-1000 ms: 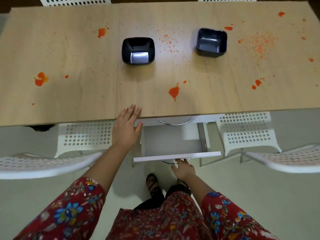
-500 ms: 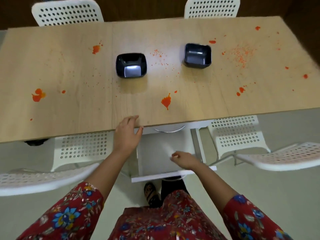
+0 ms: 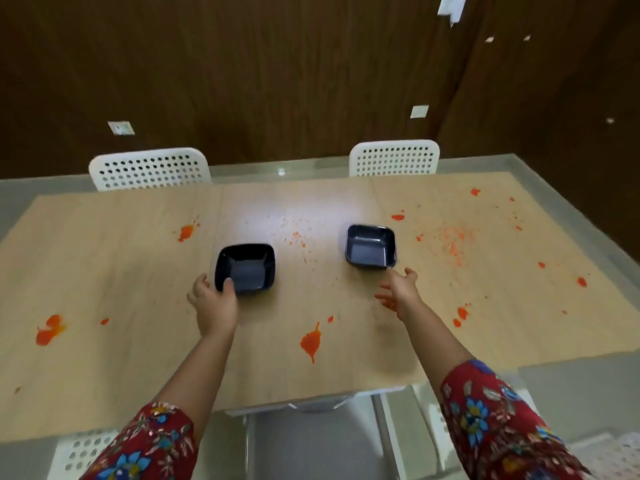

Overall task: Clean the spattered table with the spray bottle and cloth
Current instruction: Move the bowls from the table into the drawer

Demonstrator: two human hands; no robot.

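Observation:
The light wooden table [image 3: 104,271] carries orange-red spatters: a big blot [image 3: 310,342] near the front middle, one at the left [image 3: 48,330], fine specks at the right [image 3: 453,242]. Two black square bowls stand on it. My left hand [image 3: 213,301] grips the near left corner of the left bowl [image 3: 246,268], thumb inside the rim. My right hand [image 3: 398,289] hovers with fingers spread just in front of the right bowl [image 3: 370,249], not touching it. No spray bottle or cloth is in view.
Two white perforated chairs [image 3: 149,169] [image 3: 394,157] stand at the table's far side before a dark wood wall. A white drawer front [image 3: 311,405] shows under the near edge. Parts of other white chairs [image 3: 79,452] flank my arms.
My view tilted up from the open drawer. Both hands left the drawer and table edge and moved forward over the table; the left hand took hold of the left bowl.

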